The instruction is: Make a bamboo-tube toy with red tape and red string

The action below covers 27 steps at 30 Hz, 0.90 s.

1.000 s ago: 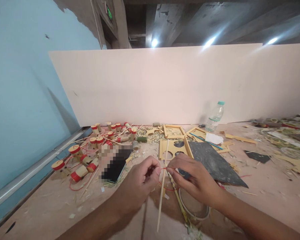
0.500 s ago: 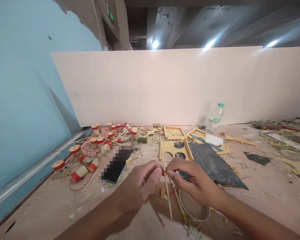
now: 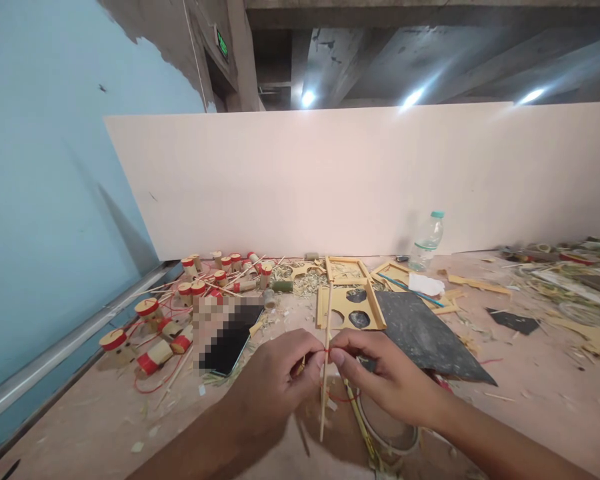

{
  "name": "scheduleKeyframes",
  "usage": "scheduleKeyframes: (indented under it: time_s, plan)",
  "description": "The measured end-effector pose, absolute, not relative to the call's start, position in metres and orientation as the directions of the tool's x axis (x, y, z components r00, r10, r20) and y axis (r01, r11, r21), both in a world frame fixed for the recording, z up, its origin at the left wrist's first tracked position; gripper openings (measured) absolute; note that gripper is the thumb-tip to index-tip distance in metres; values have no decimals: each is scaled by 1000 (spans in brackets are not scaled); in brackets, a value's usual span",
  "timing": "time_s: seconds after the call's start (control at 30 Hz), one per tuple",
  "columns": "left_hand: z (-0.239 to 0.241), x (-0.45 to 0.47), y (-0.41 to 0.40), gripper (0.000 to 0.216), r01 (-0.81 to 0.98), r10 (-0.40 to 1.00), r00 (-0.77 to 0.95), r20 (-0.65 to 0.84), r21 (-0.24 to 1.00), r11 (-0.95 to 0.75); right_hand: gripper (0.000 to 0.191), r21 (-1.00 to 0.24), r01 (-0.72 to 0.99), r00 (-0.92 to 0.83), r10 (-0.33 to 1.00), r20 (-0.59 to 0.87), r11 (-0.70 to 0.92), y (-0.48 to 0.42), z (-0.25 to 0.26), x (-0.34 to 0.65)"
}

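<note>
My left hand (image 3: 275, 380) and my right hand (image 3: 385, 377) meet over the workbench, fingertips pinched together on a thin bamboo stick (image 3: 326, 333) and a red thread (image 3: 343, 398). The stick stands nearly upright between the two hands and reaches down to about the bench. The thread loops below my right fingers. Under my right hand lies a round bamboo ring (image 3: 390, 427) with a flat strip (image 3: 363, 420) beside it.
A phone (image 3: 227, 343) lies left of my hands. Several red-capped bamboo spools (image 3: 180, 313) are heaped at the left. Yellow wooden frames (image 3: 347, 303), a dark sheet (image 3: 425, 333) and a water bottle (image 3: 427, 240) sit behind. A white board (image 3: 330, 180) backs the bench; scraps litter the right.
The stick swung from a leftward lean to nearly upright between my fingers, and both hands drew closer together while pinching the red thread.
</note>
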State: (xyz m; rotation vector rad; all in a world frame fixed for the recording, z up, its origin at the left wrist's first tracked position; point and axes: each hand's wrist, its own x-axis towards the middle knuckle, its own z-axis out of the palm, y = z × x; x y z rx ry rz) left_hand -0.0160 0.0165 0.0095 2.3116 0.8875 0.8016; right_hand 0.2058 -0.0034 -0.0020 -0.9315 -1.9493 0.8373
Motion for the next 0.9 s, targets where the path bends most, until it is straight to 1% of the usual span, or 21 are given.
scheduleKeyframes:
  time_s: [0.13,0.33,0.43,0.53,0.67,0.77,0.9]
  plan:
    - [8,-14,17,24,426,683,625,379,567,-705,27,-834,286,-412,847,337,471,-2,-1,204]
    - [8,-10,19,23,448,604,647,466,409,-795,34,-882,244,-396,871,290,404,-6,-2,203]
    - [10,-8,17,23,448,563,665,491,341,-826,32,-899,224,-388,881,272,376,-7,-2,203]
    - [9,-6,16,24,447,540,668,512,303,-841,30,-910,205,-387,884,262,359,-7,-1,204]
    - [8,-4,15,25,446,541,662,519,306,-841,28,-928,170,-404,883,240,331,-5,3,206]
    - [10,-4,14,25,446,569,653,500,354,-822,26,-946,140,-419,884,210,291,-3,5,211]
    - [17,-8,13,23,414,584,670,459,422,-807,31,-974,76,-440,884,158,212,-1,5,218]
